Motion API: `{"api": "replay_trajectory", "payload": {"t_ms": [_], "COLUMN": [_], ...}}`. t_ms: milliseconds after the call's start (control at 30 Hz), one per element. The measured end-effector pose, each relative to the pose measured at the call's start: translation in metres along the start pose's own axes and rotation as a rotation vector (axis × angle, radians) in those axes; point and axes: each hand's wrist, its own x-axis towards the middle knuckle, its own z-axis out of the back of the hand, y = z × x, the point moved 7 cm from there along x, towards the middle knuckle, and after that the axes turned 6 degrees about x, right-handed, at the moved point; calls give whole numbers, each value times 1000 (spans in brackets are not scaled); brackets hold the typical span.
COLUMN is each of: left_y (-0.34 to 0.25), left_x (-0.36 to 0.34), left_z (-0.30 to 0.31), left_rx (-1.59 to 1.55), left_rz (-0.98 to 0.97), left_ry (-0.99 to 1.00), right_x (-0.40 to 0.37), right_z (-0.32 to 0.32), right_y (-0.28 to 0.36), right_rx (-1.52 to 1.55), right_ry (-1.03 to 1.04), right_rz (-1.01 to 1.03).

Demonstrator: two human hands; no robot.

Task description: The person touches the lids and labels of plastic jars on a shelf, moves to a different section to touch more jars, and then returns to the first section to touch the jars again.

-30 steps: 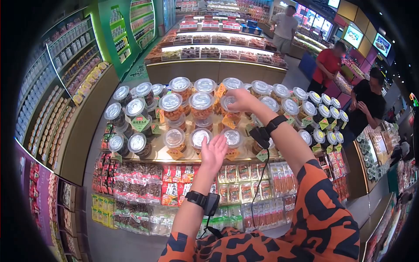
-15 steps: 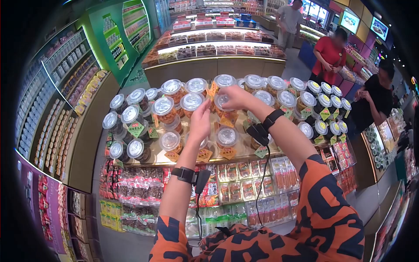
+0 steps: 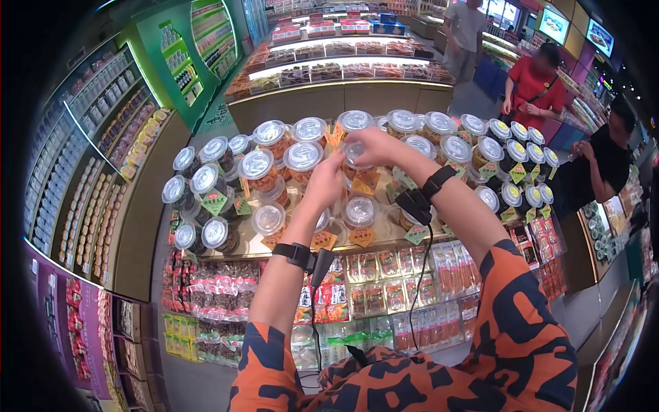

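Observation:
Both of my hands reach over a display of clear-lidded jars. My right hand point(image 3: 373, 147) is closed at the top of a jar point(image 3: 355, 156) in the middle rows, with its fingers bent over the lid. Close beside it, my left hand point(image 3: 325, 180) has its fingers pressed together near an orange tag point(image 3: 335, 135); what they hold, if anything, is too small to make out. A jar of orange food point(image 3: 303, 157) stands just left of my hands. Below them, another lidded jar point(image 3: 360, 211) has an orange label point(image 3: 362, 237) at its front.
Bagged snacks point(image 3: 223, 281) hang along the display's front. Dark jars with yellow-marked lids point(image 3: 516, 151) stand at the right. Beyond are a person in red point(image 3: 537, 86), a person in black point(image 3: 607, 161) and a person in grey point(image 3: 465, 31). Shelves point(image 3: 103, 130) line the left.
My left hand has moved slightly right and up, closer to my right hand, which has shifted slightly right. The person in red has shifted right, and the view has moved a little.

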Motion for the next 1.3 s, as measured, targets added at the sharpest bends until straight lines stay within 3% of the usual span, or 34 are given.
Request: {"api": "replay_trajectory", "payload": {"t_ms": [233, 300, 333, 400, 433, 500, 633, 700, 733, 800, 933, 1000, 1200, 1267, 1300], "left_y": [-21, -35, -42, -40, -38, -32, -27, -29, -30, -39, -38, -33, -33, -33, -34], "left_x": [2, 6, 8, 13, 14, 17, 26, 27, 27, 26, 29, 31, 29, 29, 29], "left_z": [3, 2, 2, -5, -12, -16, -20, -18, -16, -12, -13, -15, -14, -14, -14], "left_rx": [48, 30, 15, 124, 238, 258, 370, 379, 392, 415, 454, 465, 423, 421, 419], "left_rz": [-89, -133, -175, -219, -260, -256, -250, -232, -214, -241, -156, -151, -199, -191, -188], "left_ry": [-39, -51, -64, -69, -64, -41, 0, 19, 29, 22, 110, 130, 79, 82, 84], "right_x": [-8, -33, -44, -83, -94, -119, -128, -120, -121, -112, -117, -118, -143, -144, -141], "right_z": [-5, 16, 10, 11, -1, -33, -80, -115, -115, -122, -123, -125, -114, -122, -126], "right_y": [-4, 8, 12, -5, -3, -23, -29, -54, -59, -49, -38, -28, -5, -12, -12], "right_rx": [43, 134, 129, 382, 379, 658, 555, 937, 943, 1187, 1099, 1269, 1344, 1432, 1624], "right_ry": [-80, -527, -526, -876, -874, -961, -801, -764, -768, -545, -629, -687, -884, -848, -822], "right_rz": [49, 163, 162, -135, -136, -360, -554, -653, -657, -600, -623, -562, -505, -519, -500]}}
